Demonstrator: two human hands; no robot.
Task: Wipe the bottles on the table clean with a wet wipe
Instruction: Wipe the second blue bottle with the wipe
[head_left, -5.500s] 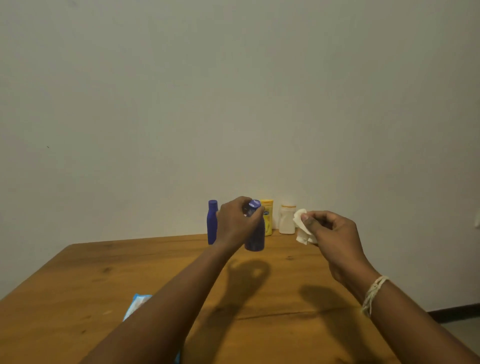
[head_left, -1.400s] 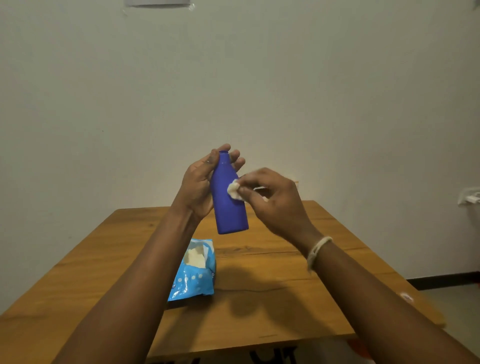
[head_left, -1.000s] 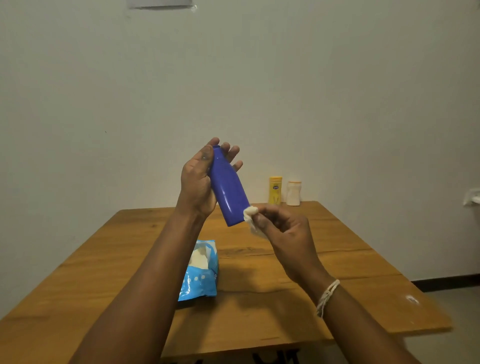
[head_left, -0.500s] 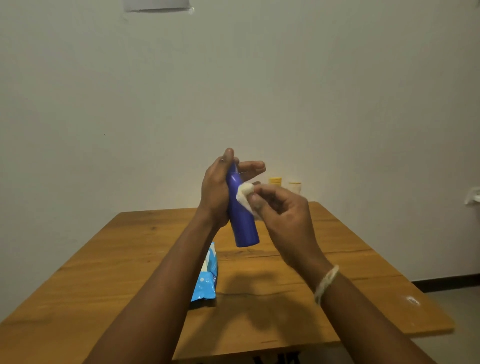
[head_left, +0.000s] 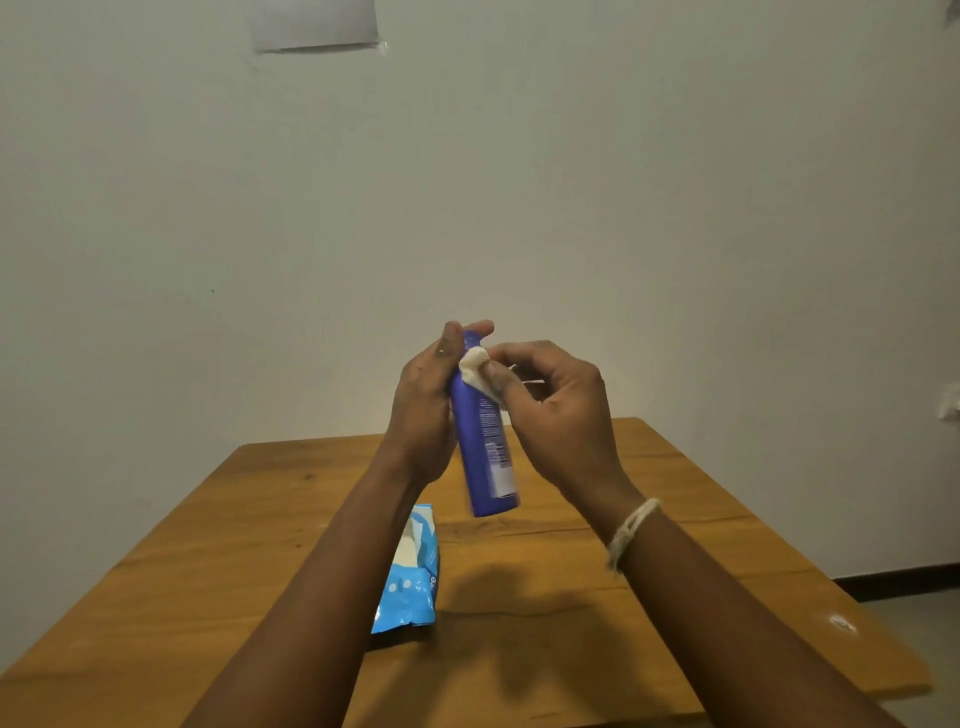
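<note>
Blue bottle (head_left: 485, 447) near-upright, cap uppermost

Above the wooden counter (head_left: 571, 597), the left hand (head_left: 423, 410) grips a blue bottle (head_left: 485, 452) near its top while the right hand (head_left: 556, 410) pinches a white wet wipe (head_left: 475, 370) against its neck, a blue wipe packet (head_left: 413, 577) lying below.
</note>
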